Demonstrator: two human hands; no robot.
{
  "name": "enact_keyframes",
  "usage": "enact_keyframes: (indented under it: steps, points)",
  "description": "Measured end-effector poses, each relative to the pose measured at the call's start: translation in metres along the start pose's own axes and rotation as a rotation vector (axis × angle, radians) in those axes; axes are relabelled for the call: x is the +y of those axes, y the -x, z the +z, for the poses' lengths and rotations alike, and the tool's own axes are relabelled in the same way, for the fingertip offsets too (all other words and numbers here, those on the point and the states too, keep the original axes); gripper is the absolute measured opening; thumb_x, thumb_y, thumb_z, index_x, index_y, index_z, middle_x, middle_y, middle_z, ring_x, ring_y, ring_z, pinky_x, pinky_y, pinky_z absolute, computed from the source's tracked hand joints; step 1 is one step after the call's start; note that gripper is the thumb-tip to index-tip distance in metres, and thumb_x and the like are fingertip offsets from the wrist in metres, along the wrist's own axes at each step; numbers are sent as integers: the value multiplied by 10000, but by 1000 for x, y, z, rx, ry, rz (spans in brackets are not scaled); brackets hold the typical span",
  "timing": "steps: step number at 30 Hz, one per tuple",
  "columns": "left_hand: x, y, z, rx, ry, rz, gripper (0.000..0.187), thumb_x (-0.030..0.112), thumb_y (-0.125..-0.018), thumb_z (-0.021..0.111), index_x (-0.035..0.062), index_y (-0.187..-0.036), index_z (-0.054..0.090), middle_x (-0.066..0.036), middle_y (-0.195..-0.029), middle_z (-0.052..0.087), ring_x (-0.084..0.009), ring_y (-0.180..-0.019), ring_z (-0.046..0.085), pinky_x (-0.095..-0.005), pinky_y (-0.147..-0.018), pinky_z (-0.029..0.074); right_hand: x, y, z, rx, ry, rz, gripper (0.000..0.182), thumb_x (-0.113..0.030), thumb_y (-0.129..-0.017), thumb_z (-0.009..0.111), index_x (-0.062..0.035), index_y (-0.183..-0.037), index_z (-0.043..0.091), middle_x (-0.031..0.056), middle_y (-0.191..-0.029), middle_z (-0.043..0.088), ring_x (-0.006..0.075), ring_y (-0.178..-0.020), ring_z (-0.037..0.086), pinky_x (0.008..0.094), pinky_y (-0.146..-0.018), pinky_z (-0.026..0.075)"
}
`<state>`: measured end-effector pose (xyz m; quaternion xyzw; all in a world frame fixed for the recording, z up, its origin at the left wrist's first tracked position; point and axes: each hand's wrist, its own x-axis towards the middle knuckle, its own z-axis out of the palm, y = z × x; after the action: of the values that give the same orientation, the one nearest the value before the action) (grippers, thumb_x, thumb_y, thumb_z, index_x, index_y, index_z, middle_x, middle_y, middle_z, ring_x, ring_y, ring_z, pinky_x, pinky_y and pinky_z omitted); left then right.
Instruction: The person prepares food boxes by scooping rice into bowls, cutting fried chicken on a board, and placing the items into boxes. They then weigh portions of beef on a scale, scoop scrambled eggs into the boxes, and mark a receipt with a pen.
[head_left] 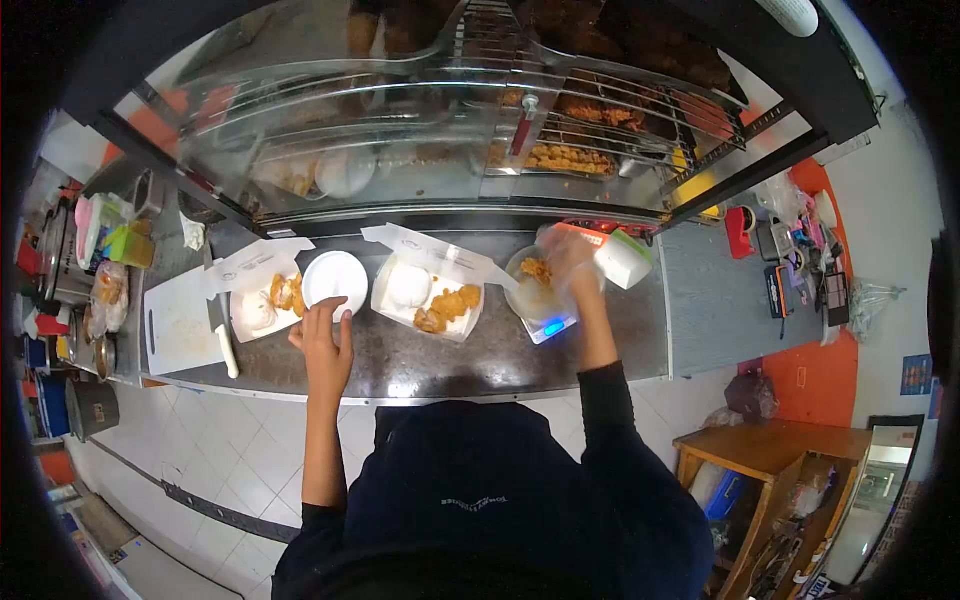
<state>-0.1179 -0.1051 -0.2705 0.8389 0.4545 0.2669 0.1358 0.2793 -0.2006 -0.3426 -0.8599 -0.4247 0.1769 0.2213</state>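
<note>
My left hand [326, 338] is bare, its fingers apart at the front rim of a round white dish [347, 272]; whether it touches the dish is hard to tell. In a clear plastic glove, my right hand [574, 268] is smeared by motion beside a round bowl [532, 298] on a scale [556, 330] with a blue-lit display. Fried pieces [537, 269] lie in that bowl. Between my hands stands an open paper box [385, 300] with a white rice mound [408, 286] and fried chicken [446, 308]. Another open box [238, 318] with similar food sits left of the dish.
A knife [222, 336] lies over the right edge of a white cutting board [180, 325]. Behind the steel counter [390, 372] rises a glass display cabinet [390, 160] holding trays of fried food [570, 160]. A white-and-green container [625, 262] stands right of my right hand.
</note>
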Motion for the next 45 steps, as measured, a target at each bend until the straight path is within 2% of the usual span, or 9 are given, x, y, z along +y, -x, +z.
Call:
enact_keyframes:
  steps: [2,7,21,28,31,32,35,38,45]
  points:
    - [4,1,9,-17,33,4,182,147,-862,556,117,-1041,568,-24,-1023,582,-193,-991,507,-408,-876,249,24,26,46,150,312,-328,231,-163,-834,540,-66,-1025,626,119,-1051,629,269,-989,589,370,-831,462]
    - [27,-8,21,-74,101,133,181,142,-862,543,114,-1039,568,-37,-1021,572,-203,-989,507,-420,-880,251,29,57,81,117,572,-294,202,-160,-878,471,-140,-972,649,121,-963,608,264,-912,595,391,-771,476]
    - [12,18,22,-63,79,48,172,152,-853,547,122,-1017,589,-18,-992,589,-184,-937,514,-380,-817,263,5,-9,-51,145,-797,-12,211,-52,-779,647,-55,-987,617,56,-929,659,147,-816,608,256,-752,478]
    - [15,22,29,-98,102,66,168,153,-860,544,121,-1018,588,-21,-1010,585,-185,-949,513,-382,-829,255,-34,-24,-74,766,148,-506,301,-135,-776,638,-7,-1045,596,188,-1131,573,335,-1053,537,387,-900,423]
    - [6,33,36,-93,84,14,170,153,-864,542,123,-1024,588,-25,-1025,582,-188,-964,513,-389,-840,254,-42,71,-52,307,-101,139,222,-217,-811,584,-10,-866,641,174,-898,635,314,-867,591,368,-774,451]
    - [2,36,38,-93,77,0,171,154,-864,542,123,-1026,588,-27,-1028,581,-189,-967,513,-394,-845,254,-15,105,-27,138,-419,99,225,-232,-801,586,-30,-879,647,173,-907,633,305,-839,597,367,-739,461]
    - [-4,43,44,-125,72,-18,182,155,-866,541,126,-1039,589,-31,-1030,581,-189,-981,512,-408,-853,254,27,179,23,-302,73,-344,258,-204,-819,547,-114,-1049,620,184,-930,624,328,-823,618,438,-693,494]
    - [-3,39,49,-269,91,-45,209,169,-869,540,123,-1068,584,-42,-1045,587,-201,-991,524,-399,-847,271,23,198,66,-193,222,95,326,-201,-851,482,-144,-1168,535,180,-965,610,357,-870,614,465,-724,494]
    - [-18,50,82,-439,58,82,415,242,-849,571,64,-1210,470,-113,-1098,583,-261,-1011,542,-419,-815,339,17,185,81,-258,338,274,333,-195,-878,401,-150,-1197,486,183,-1015,596,376,-917,603,475,-760,493]
